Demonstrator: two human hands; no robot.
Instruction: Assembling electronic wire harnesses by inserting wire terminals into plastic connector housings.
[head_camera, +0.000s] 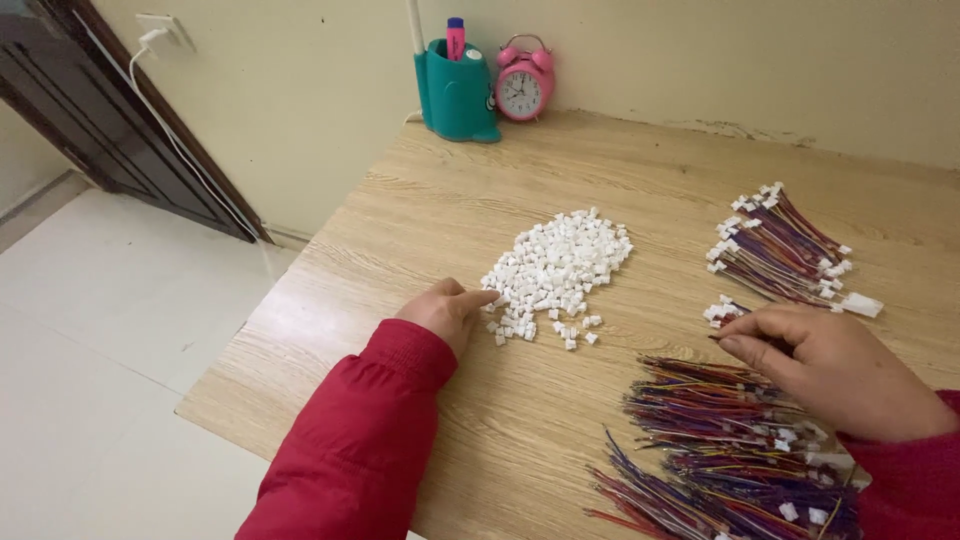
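A pile of small white plastic connector housings (558, 268) lies in the middle of the wooden table (500, 420). My left hand (447, 311), in a red sleeve, rests at the pile's left edge, with a fingertip touching the pieces. My right hand (830, 365) pinches a short multicoloured wire lead (722, 312) with a white plug on its end. A bundle of bare multicoloured wires (730, 450) lies under and in front of that hand. Farther back lies a stack of wires fitted with white plugs (780, 248).
A teal pen holder (458, 95) with a pink marker and a pink alarm clock (523, 85) stand against the wall at the table's back. The table's left edge drops to a white tiled floor (110, 330). A white cable (180, 150) hangs from a wall socket.
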